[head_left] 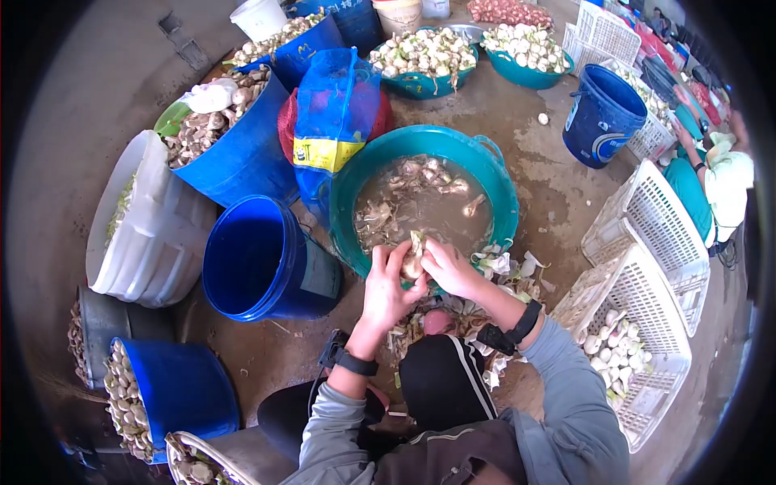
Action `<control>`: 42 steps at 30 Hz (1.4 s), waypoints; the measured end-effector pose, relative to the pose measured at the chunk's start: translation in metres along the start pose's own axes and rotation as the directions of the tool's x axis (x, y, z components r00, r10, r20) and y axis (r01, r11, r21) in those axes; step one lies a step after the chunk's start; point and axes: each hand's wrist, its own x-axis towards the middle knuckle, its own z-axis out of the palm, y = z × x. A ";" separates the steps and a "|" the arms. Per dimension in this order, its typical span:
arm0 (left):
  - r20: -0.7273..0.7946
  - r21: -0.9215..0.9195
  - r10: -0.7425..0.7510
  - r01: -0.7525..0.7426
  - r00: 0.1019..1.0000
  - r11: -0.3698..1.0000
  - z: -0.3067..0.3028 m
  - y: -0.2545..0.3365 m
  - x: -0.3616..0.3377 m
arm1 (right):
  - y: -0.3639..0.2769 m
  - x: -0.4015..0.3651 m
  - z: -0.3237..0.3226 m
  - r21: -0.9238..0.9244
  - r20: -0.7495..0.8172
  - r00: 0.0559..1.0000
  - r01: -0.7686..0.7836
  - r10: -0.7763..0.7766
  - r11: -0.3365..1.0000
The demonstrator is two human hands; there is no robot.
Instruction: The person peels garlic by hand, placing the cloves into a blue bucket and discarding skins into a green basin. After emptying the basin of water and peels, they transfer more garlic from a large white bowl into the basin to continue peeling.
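a pale brownish bulb (413,263) is held roughly upright over the near rim of a round teal basin (503,190) standing on a wet floor (558,190). its left side and base are pinched between the thumb and curled fingers of the left hand (386,295); its right side is pinched by the fingertips of the right hand (449,268). how firmly it is pressed cannot be told. in the basin's murky water (436,222), more bulbs (420,171) are gathered toward the far edge. loose peelings (529,271) are strewn outside its near right rim. a blue bucket (309,263) is set beside its left edge; well to the right, white bulbs (618,356) are held in a white crate (667,319).

the bulb is probably best steadied by the left hand while its skin is worked by the right fingertips; a light, even pinch should guard against slipping.
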 end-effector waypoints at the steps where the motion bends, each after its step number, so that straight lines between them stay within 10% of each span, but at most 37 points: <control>1: 0.020 -0.112 -0.015 0.018 1.000 0.994 -0.002 -0.005 -0.001 | 0.000 -0.002 0.000 0.214 0.056 0.988 -0.155 0.146 0.965; 4: 0.219 -0.742 -0.215 0.306 0.952 0.597 0.001 -0.014 -0.005 | 0.024 -0.003 0.010 0.661 0.076 0.963 -0.243 0.258 0.710; 7: 0.025 -0.407 -0.047 0.053 0.999 0.912 0.002 -0.006 -0.005 | -0.011 0.002 0.004 0.597 0.127 0.949 -0.306 0.289 0.742; 10: -0.003 -0.779 -0.307 0.190 0.952 0.598 0.002 0.013 -0.006 | -0.018 0.005 0.002 0.551 0.155 0.944 -0.327 0.291 0.768; 12: -0.162 -0.756 -0.318 0.090 0.934 0.648 0.008 0.018 -0.003 | -0.024 0.005 0.003 0.527 0.163 0.932 -0.361 0.325 0.770; 15: 0.438 -0.894 -0.510 0.420 0.740 -0.158 -0.005 0.014 0.004 | -0.026 0.005 0.005 -0.099 -0.180 0.949 0.245 -0.260 0.964; 20: 0.460 -0.880 -0.375 0.470 0.805 -0.070 -0.006 0.010 -0.001 | -0.029 -0.001 0.005 0.639 0.091 0.968 -0.235 0.232 0.732; 22: 0.139 -0.733 -0.449 0.396 0.883 0.552 -0.004 0.017 -0.006 | -0.027 0.000 0.005 0.720 0.070 0.941 -0.278 0.332 0.636; 23: -0.246 -0.480 -0.168 0.030 0.955 0.877 0.005 0.017 -0.004 | -0.028 0.000 0.004 0.695 0.088 0.941 -0.293 0.327 0.657; 24: -0.287 -0.357 -0.134 0.023 0.948 0.934 0.005 0.014 -0.006 | -0.029 -0.001 0.004 0.697 0.088 0.940 -0.294 0.328 0.654; 26: 0.021 -0.788 -0.357 0.235 0.934 0.569 -0.005 0.010 -0.010 | -0.031 -0.004 0.002 0.786 0.220 0.928 -0.352 0.302 0.509; 28: 0.398 -0.917 -0.419 0.360 0.816 -0.171 -0.014 0.013 -0.004 | -0.026 -0.006 0.006 0.849 0.294 0.935 -0.350 0.197 0.396; 32: 0.543 -0.833 -0.255 0.551 0.800 -0.047 0.003 -0.019 -0.011 | -0.024 -0.005 0.005 0.878 0.213 0.950 -0.289 0.230 0.380; 34: 0.417 -0.817 -0.366 0.520 0.832 0.250 0.000 -0.004 -0.016 | -0.013 -0.001 0.012 0.650 -0.130 0.964 -0.095 0.233 0.754; 38: 0.167 -0.834 -0.381 0.337 0.909 0.436 0.023 0.003 -0.021 | -0.014 -0.010 0.015 0.107 -0.157 0.986 0.064 -0.047 0.992; 40: 0.077 -0.818 -0.459 0.319 0.885 0.479 0.034 -0.010 -0.021 | -0.004 -0.009 0.016 0.151 -0.131 0.988 -0.062 0.082 0.987; 42: 0.153 -0.837 -0.353 0.311 0.923 0.450 0.021 0.007 -0.019 | -0.007 0.000 0.011 0.753 -0.115 0.949 -0.109 0.292 0.649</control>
